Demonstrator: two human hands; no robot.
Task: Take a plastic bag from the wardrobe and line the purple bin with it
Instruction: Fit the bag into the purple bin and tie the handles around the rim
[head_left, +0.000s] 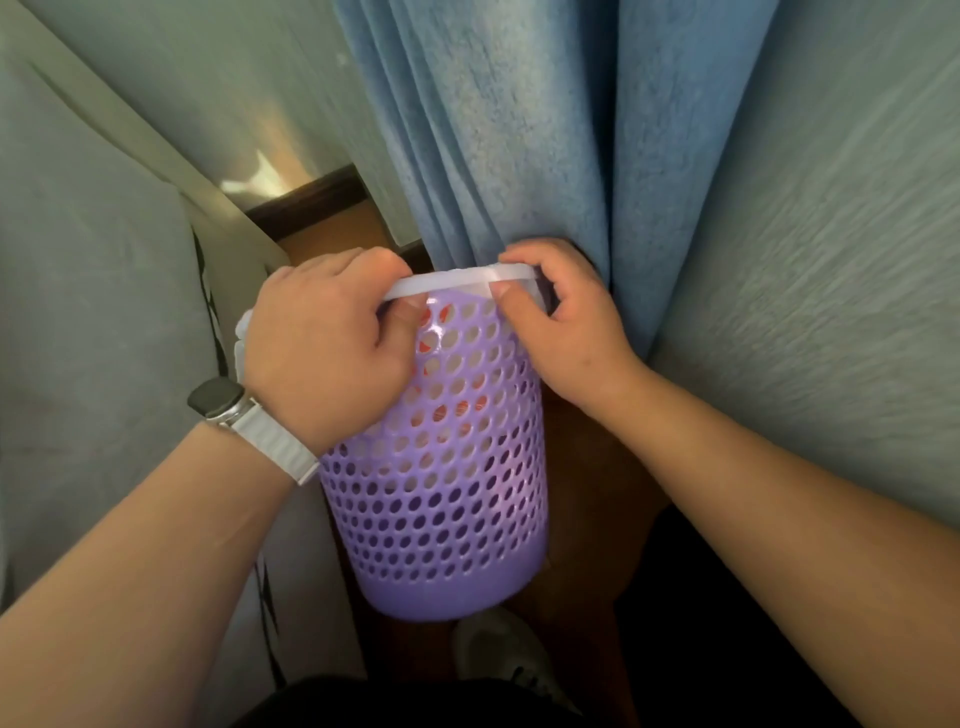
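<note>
Head view: the purple bin (441, 493), its side full of round holes, is in the middle of the picture, between the two forearms. Its closed bottom points toward the camera and its mouth faces away, toward the blue curtain (519, 130) hanging just behind it. Whether the bin rests on anything cannot be told.

A whitish plastic bag (457, 278) is folded over the rim as a pale band, and more of it shows through the upper holes, along with something orange-red.

The left hand (327, 338) grips the left side of the rim, fingers curled over the bag's edge. The right hand (561, 322) pinches the bag against the right side of the rim, thumb on the outside.

A watch (215, 397) with a white strap sits on the left wrist. Brown floor (587, 467) lies below, and a pale shoe (498, 649) shows under the bin.
</note>
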